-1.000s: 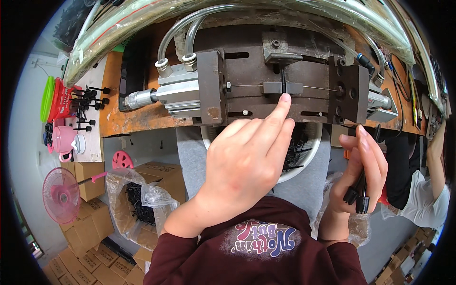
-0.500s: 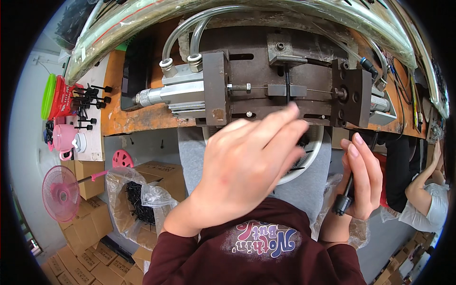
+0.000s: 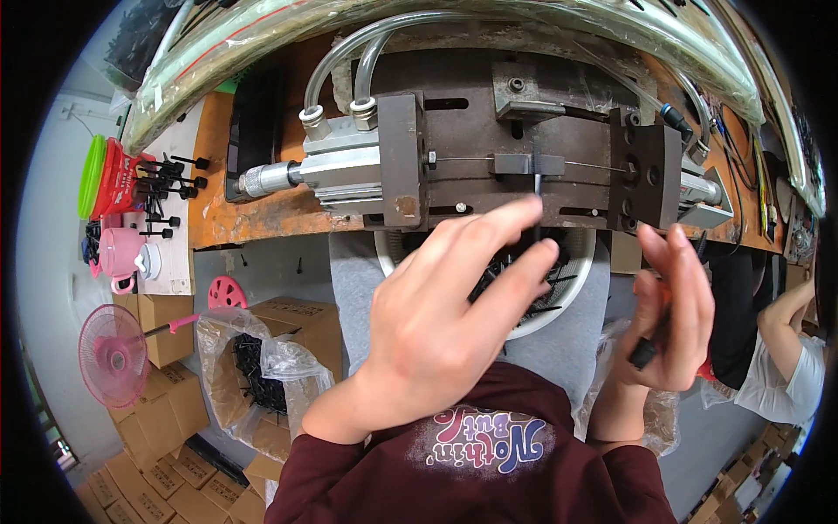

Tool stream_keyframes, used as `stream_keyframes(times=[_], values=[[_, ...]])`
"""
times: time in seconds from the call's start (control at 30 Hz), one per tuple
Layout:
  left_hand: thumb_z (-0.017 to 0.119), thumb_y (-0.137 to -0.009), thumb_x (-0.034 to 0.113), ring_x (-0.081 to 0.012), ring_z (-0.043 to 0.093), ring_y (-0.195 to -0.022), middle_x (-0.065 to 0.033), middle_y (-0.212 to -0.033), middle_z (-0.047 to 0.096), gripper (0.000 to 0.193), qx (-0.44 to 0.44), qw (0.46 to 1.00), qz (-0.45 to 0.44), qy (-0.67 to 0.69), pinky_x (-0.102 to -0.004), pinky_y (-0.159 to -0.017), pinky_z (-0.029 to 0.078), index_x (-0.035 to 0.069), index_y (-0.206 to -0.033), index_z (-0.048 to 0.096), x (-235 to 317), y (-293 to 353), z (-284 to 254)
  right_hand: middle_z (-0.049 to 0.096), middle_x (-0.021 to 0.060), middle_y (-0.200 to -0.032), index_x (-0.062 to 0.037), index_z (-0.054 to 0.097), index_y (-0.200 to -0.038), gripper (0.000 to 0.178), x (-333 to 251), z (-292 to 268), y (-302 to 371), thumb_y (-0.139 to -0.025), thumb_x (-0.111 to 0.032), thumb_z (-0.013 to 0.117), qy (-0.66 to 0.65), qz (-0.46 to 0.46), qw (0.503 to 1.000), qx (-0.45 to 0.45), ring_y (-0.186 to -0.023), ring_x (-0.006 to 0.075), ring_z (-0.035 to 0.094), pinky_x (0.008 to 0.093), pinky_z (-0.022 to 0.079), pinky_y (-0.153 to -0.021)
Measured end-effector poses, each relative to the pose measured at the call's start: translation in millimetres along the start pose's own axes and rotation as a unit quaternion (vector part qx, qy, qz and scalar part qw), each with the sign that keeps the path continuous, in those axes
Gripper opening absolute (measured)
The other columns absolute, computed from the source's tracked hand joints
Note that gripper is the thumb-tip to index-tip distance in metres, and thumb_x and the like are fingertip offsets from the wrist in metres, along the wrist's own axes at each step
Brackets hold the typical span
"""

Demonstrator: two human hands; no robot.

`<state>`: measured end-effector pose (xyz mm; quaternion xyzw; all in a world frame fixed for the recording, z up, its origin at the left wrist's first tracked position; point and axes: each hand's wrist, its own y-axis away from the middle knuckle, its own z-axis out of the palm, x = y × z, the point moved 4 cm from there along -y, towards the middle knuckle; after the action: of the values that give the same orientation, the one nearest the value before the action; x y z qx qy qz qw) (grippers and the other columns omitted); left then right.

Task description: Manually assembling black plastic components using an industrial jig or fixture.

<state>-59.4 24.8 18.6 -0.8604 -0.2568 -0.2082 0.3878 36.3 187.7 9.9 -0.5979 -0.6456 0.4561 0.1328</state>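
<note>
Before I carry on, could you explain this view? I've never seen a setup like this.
You are looking down from a camera worn on a person's head; its wide lens bends straight edges. There is no robot here, only two bare hands.

On the wooden bench sits a dark metal machine. Clear hoses join a silver cylinder at its left, and a small block sits midway along it.

The left hand is at the front of the machine, its fingertips by a thin black stick that crosses the block. Blur hides whether they grip it. The right hand holds a black piece, partly hidden by the fingers.

Below the bench edge, a white basket holds more black sticks.
</note>
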Motion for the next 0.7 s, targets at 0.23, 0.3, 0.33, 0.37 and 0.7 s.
stream_keyframes(times=[0.23, 0.3, 0.33, 0.37, 0.7], values=[[0.077, -0.069, 0.01, -0.0185, 0.063, -0.07, -0.0084, -0.119, 0.068, 0.027, -0.039, 0.99, 0.02, -0.132, -0.0287, -0.063, 0.049, 0.004, -0.095, 0.071, -3.3, -7.7, 18.3, 0.044, 0.0338, -0.138, 0.0048, 0.037, -0.14, 0.097, 1.6, -6.1, 6.2, -0.08, -0.066, 0.064, -0.175, 0.108, 0.978, 0.036, -0.122, 0.0448, 0.053, 0.0485, 0.046, -0.102], [0.078, -0.069, 0.011, -0.0172, 0.062, -0.066, -0.0072, -0.119, 0.069, 0.026, -0.046, 0.989, 0.013, -0.141, -0.0281, -0.06, 0.048, 0.005, -0.094, 0.071, -3.9, -9.8, 17.2, 0.041, 0.0358, -0.14, 0.003, 0.037, -0.138, 0.096, 3.0, -6.0, 6.5, -0.082, -0.072, 0.058, -0.196, 0.115, 0.972, 0.061, -0.126, 0.0459, 0.05, 0.0483, 0.044, -0.104], [0.078, -0.069, 0.011, -0.017, 0.062, -0.064, -0.0068, -0.119, 0.069, 0.026, -0.046, 0.989, 0.014, -0.141, -0.028, -0.06, 0.048, 0.005, -0.094, 0.071, -4.4, -10.0, 17.1, 0.042, 0.0368, -0.138, 0.0013, 0.038, -0.134, 0.086, 4.4, -6.0, 5.5, -0.08, -0.059, 0.066, -0.218, 0.102, 0.969, 0.062, -0.122, 0.0464, 0.053, 0.0486, 0.046, -0.102], [0.078, -0.069, 0.011, -0.0167, 0.061, -0.062, -0.0065, -0.119, 0.069, 0.026, -0.047, 0.989, 0.016, -0.14, -0.0279, -0.059, 0.047, 0.006, -0.094, 0.071, -5.1, -10.4, 17.3, 0.043, 0.0378, -0.136, -0.0004, 0.039, -0.13, 0.077, 6.2, -5.6, 4.4, -0.078, -0.045, 0.075, -0.239, 0.089, 0.965, 0.064, -0.117, 0.0468, 0.057, 0.049, 0.048, -0.1], [0.078, -0.069, 0.01, -0.0169, 0.062, -0.063, -0.0066, -0.119, 0.069, 0.025, -0.038, 0.993, 0.012, -0.113, -0.0281, -0.058, 0.048, 0.006, -0.093, 0.072, -9.7, -5.8, 18.5, 0.062, 0.0216, -0.121, 0.0007, 0.068, -0.093, 0.029, -10.9, 8.1, -18.8, -0.067, 0.004, 0.08, -0.029, 0.025, 0.996, -0.082, -0.092, 0.0308, 0.068, 0.0353, 0.058, -0.076]])
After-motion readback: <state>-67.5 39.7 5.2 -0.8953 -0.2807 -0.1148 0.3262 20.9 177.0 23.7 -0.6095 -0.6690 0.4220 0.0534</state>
